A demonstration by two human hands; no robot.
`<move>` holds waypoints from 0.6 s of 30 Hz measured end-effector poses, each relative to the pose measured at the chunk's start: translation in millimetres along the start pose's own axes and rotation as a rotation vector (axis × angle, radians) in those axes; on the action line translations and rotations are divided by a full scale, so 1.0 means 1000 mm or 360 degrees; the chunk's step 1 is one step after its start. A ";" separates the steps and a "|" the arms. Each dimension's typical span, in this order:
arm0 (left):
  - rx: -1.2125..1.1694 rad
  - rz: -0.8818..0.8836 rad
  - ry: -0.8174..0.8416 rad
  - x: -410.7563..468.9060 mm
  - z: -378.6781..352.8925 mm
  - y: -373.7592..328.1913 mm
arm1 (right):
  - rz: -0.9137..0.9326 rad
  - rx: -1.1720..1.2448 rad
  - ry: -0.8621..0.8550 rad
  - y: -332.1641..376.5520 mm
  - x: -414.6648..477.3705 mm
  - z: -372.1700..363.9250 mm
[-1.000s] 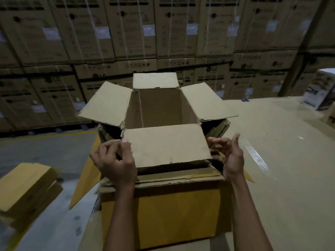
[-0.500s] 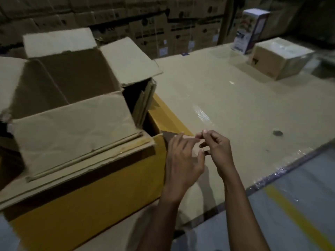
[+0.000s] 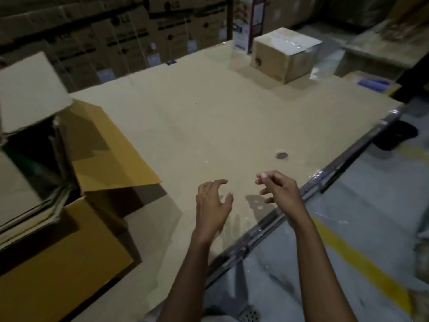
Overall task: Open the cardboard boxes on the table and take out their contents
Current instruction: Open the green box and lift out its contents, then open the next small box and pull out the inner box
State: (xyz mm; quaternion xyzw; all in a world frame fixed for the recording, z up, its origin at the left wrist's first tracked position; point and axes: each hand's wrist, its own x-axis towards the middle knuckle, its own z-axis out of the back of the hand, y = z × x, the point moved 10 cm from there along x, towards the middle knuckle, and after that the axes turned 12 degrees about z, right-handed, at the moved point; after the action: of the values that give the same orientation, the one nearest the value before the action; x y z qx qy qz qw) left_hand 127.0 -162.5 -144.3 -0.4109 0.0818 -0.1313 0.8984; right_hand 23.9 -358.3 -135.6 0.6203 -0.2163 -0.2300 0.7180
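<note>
A large yellow cardboard box (image 3: 69,263) stands open at the left of the table (image 3: 209,117), with a smaller brown box (image 3: 25,94) nested inside it, flaps spread. A sealed brown box (image 3: 285,54) sits at the far right of the table. My left hand (image 3: 212,205) and my right hand (image 3: 278,194) hover above the table's near right edge, apart from each other, fingers loosely spread and holding nothing. A small flat grey piece (image 3: 256,203) lies on the table between them.
A white and purple printed carton (image 3: 246,24) stands behind the sealed box. A small round dark spot (image 3: 281,155) marks the table. Stacked cartons (image 3: 130,36) line the back wall. The floor with a yellow line (image 3: 362,263) lies to the right.
The view has swung right, away from the open box. My hands have left the box flaps, met over the table, then parted, and a small grey piece now lies between them.
</note>
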 end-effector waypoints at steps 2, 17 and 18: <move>-0.0013 -0.0001 0.0064 0.012 -0.023 -0.015 | -0.0033 0.0018 -0.0060 -0.008 0.006 0.026; -0.0870 0.0347 0.0110 0.153 -0.155 -0.101 | -0.0163 -0.0094 0.0061 -0.072 0.170 0.134; -0.0908 0.0375 0.0093 0.169 -0.164 -0.109 | -0.0149 -0.0125 0.0095 -0.068 0.194 0.138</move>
State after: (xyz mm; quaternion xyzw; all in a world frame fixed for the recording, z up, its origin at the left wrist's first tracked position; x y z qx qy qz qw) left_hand 227.5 -399.4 -174.1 -0.6302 0.1882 -0.0096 0.7532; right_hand 92.7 -592.4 -179.5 0.6078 -0.1564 -0.2531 0.7363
